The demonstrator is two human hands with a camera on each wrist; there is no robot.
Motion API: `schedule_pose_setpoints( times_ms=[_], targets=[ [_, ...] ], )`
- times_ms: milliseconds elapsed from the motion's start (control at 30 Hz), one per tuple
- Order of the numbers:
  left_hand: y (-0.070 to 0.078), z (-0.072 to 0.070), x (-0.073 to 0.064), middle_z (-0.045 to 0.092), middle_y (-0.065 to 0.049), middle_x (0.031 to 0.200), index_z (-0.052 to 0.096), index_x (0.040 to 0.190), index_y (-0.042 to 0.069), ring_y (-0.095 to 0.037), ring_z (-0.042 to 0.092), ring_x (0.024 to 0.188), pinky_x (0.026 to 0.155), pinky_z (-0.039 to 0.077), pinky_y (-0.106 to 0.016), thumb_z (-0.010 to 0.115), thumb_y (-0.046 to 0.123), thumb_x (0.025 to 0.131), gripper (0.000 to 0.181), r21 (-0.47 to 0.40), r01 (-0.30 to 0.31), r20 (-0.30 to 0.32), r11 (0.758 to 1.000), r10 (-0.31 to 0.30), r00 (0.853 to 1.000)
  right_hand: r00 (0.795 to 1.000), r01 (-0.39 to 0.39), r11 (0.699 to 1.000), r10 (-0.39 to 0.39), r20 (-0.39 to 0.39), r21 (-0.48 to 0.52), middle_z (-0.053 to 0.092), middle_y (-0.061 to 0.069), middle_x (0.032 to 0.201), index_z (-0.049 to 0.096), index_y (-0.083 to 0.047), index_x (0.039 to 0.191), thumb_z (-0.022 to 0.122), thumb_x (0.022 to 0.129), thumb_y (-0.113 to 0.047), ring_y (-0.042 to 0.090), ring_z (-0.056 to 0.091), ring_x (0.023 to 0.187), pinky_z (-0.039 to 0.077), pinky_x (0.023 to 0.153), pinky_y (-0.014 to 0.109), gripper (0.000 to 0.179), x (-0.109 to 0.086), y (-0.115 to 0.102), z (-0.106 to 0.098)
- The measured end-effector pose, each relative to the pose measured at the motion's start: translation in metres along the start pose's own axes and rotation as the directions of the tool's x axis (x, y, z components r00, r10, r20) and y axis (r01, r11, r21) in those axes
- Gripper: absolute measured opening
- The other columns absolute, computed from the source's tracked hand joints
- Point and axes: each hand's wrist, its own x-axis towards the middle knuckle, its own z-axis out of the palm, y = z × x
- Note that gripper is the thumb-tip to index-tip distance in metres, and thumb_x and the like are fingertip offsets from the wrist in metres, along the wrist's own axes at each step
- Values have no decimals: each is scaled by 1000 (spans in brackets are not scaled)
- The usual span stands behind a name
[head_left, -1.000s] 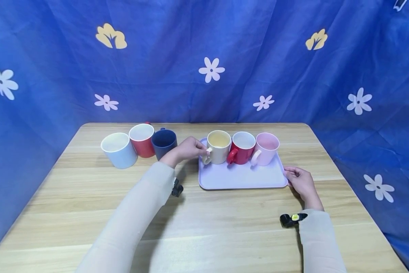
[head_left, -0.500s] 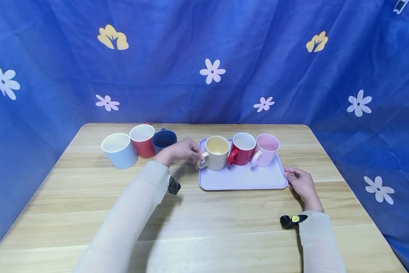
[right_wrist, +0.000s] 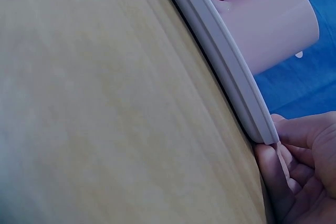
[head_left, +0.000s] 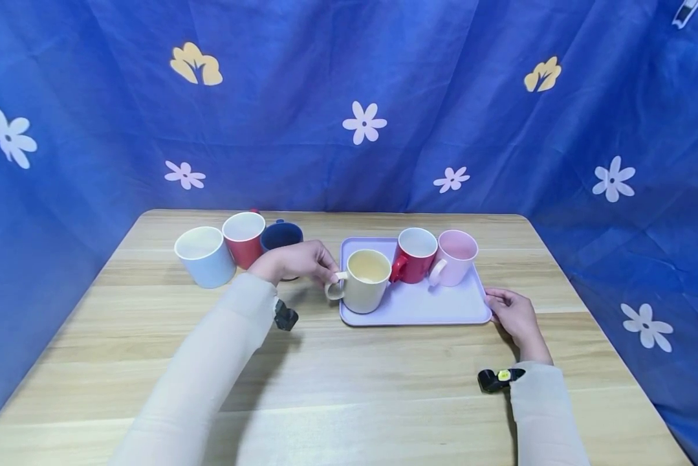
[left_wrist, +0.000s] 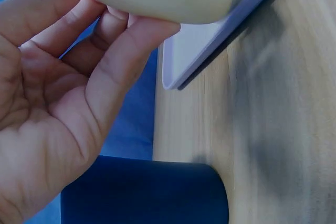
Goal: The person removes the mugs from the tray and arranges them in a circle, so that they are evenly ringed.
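Note:
My left hand (head_left: 297,260) pinches the handle of a cream mug (head_left: 365,296), upright over the left part of a pale lilac tray (head_left: 442,312). Up close in the left wrist view, thumb and fingers press on the mug's handle (left_wrist: 163,1). Behind and to the right on the tray stand a red mug (head_left: 417,264) with a white inside and a pink mug (head_left: 459,266), handles toward the front left. At the tray's right edge my right hand (head_left: 514,318) grips the rim, and the right wrist view has fingers (right_wrist: 273,174) at its underside.
Left of the tray stand a light blue mug (head_left: 211,268), another red mug (head_left: 246,254) and a dark blue mug (head_left: 281,235), partly hidden by the left hand. The wooden table (head_left: 395,401) backs onto a blue flowered curtain (head_left: 290,103).
The cream mug has come forward and slightly left with my left hand, away from the row with the red and pink mugs. My right hand stays at the tray's edge.

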Motion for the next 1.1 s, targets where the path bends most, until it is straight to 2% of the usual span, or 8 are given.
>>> schedule_pose_setpoints(
  times_ms=[100, 167, 300, 467, 667, 867, 1100],
  targets=[
    [-1, 1, -3, 66, -29, 93, 62, 101, -20, -12, 63, 72, 74, 54, -33, 64, -5, 85, 22, 1, -31, 24, 1000, 31, 999, 1000, 12, 1000, -12, -4, 20, 63, 13, 102, 59, 5, 122, 56, 96, -13, 3, 57, 72, 52, 62, 19, 32, 0, 0, 0],
    [-2, 2, -5, 67, -27, 91, 63, 100, -19, -11, 63, 72, 72, 53, -30, 65, -3, 85, 21, 24, -56, 28, 998, 55, 998, 1000, 24, 999, -24, -3, 30, 64, 12, 100, 59, 6, 122, 56, 96, -12, 2, 57, 72, 52, 62, 19, 32, 0, -1, -1],
    [-1, 2, -13, 69, -16, 82, 65, 97, -16, -7, 58, 67, 66, 49, -24, 66, -2, 85, 19, 69, -92, 15, 993, 91, 996, 999, 33, 999, -33, 1, 36, 64, 9, 98, 58, 7, 123, 56, 96, -12, 1, 57, 72, 52, 62, 19, 33, -1, -2, -1],
    [-3, 1, -25, 66, -2, 76, 66, 96, -15, -6, 55, 66, 66, 50, -24, 66, -2, 85, 17, 92, -109, 11, 990, 108, 994, 1000, 28, 999, -28, -5, 34, 64, 10, 98, 59, 6, 123, 57, 96, -12, 1, 57, 72, 52, 62, 19, 33, -1, -1, -2],
    [-6, -2, -43, 67, -3, 78, 67, 96, -15, -6, 56, 66, 65, 50, -24, 66, -2, 85, 17, 104, -139, 26, 985, 137, 990, 999, 37, 999, -36, -9, 26, 64, 11, 99, 59, 7, 122, 56, 96, -11, 1, 57, 72, 52, 61, 18, 32, -1, 0, -2],
    [-15, -7, -64, 68, -7, 80, 66, 96, -15, -6, 57, 69, 66, 50, -23, 66, -2, 85, 17, 59, -144, 52, 988, 141, 989, 1000, 31, 999, -31, -5, 17, 64, 13, 101, 59, 7, 123, 56, 96, -12, 1, 56, 73, 51, 62, 18, 33, -3, -3, -3],
    [-33, -15, -92, 63, 1, 75, 67, 93, -13, -6, 51, 65, 57, 43, -20, 66, -1, 85, 15, 77, -184, 49, 980, 181, 982, 999, 33, 999, -33, -1, 17, 63, 12, 100, 58, 7, 123, 55, 96, -12, 2, 56, 73, 51, 62, 18, 33, -3, -3, -2]
  ],
)
